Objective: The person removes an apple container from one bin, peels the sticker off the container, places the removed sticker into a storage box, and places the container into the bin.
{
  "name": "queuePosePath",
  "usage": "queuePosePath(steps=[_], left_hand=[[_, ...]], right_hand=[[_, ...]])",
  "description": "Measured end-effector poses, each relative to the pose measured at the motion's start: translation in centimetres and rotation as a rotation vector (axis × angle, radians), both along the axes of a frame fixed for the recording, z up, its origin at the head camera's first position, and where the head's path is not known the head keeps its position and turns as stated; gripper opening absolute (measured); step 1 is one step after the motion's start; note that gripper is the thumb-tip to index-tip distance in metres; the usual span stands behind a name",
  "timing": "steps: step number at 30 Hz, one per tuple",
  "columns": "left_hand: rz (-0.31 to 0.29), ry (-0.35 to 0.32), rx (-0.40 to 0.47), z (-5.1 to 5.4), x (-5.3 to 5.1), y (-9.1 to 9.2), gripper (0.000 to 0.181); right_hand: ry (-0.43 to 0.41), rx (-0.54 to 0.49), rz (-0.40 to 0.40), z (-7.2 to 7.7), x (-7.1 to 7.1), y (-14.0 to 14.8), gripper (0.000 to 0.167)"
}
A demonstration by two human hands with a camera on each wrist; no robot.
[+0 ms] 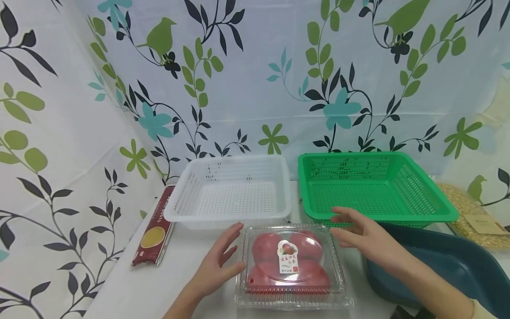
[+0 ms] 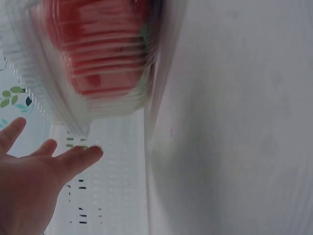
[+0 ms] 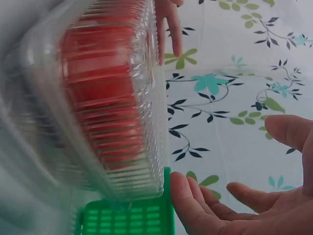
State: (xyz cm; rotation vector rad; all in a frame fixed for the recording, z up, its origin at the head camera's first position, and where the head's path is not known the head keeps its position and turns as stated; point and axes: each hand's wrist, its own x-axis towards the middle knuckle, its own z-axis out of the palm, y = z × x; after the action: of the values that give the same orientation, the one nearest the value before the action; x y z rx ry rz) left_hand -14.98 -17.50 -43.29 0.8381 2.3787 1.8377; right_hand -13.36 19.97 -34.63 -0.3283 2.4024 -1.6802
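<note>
The head view puts the box (image 1: 296,301) on the white bench (image 1: 181,252) between the two hands. It is thin, clear plastic, roughly square, with a ribbed rim and a rounded oval pressed into its lid. The lid is down, and the round, smooth red fruit (image 1: 267,248) sits inside beneath a white label (image 1: 287,261). The left hand (image 1: 219,266) is spread at the box's left edge, the right hand (image 1: 360,232) loosely bent by its far right corner; neither grips anything. By my reading, the box has not been opened and the fruit has yet to come out, if that is wanted. Beyond the box stand a white basket (image 1: 235,217) and, to its far right, a green basket (image 1: 378,218), both perforated plastic. Right of the box lies a smooth, dark blue tub (image 1: 450,261); to its far left, a glossy red packet (image 1: 157,226).

The left wrist view shows the box's pleated side, blurred, with the left hand's fingers extended just beside it, holding nothing.

The right wrist view shows the ribbed wall again; the right hand's fingers, gently curved and parted, end near the box's edge with nothing in them.
</note>
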Motion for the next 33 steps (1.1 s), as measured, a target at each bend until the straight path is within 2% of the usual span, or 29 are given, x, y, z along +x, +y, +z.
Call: queuePosePath(steps=[6, 13, 16, 21, 28, 33], left_hand=[[0.058, 0.135, -0.046, -0.3, -0.1, 1.1, 0.07], [0.066, 0.246, -0.127, -0.4, -0.5, 1.5, 0.067], [0.056, 0.245, -0.135, -0.4, -0.7, 1.7, 0.066], [0.044, 0.204, -0.116, -0.7, -0.7, 1.7, 0.065], [0.056, 0.201, -0.112, -0.9, -0.8, 1.9, 0.061], [0.058, 0.154, -0.11, -0.9, -0.8, 1.9, 0.057]], right_hand=[[0.06, -0.012, 0.064, 0.4, -1.3, -1.5, 0.065], [0.062, -0.001, 0.153, -0.5, -2.9, -3.6, 0.058], [0.074, 0.015, 0.198, -0.9, -3.2, -4.5, 0.056], [0.123, 0.068, 0.258, -1.3, -3.5, -5.9, 0.052], [0.206, 0.229, 0.304, -1.6, -3.9, -7.1, 0.047], [0.283, 0.329, 0.329, -1.8, -4.0, -7.7, 0.04]])
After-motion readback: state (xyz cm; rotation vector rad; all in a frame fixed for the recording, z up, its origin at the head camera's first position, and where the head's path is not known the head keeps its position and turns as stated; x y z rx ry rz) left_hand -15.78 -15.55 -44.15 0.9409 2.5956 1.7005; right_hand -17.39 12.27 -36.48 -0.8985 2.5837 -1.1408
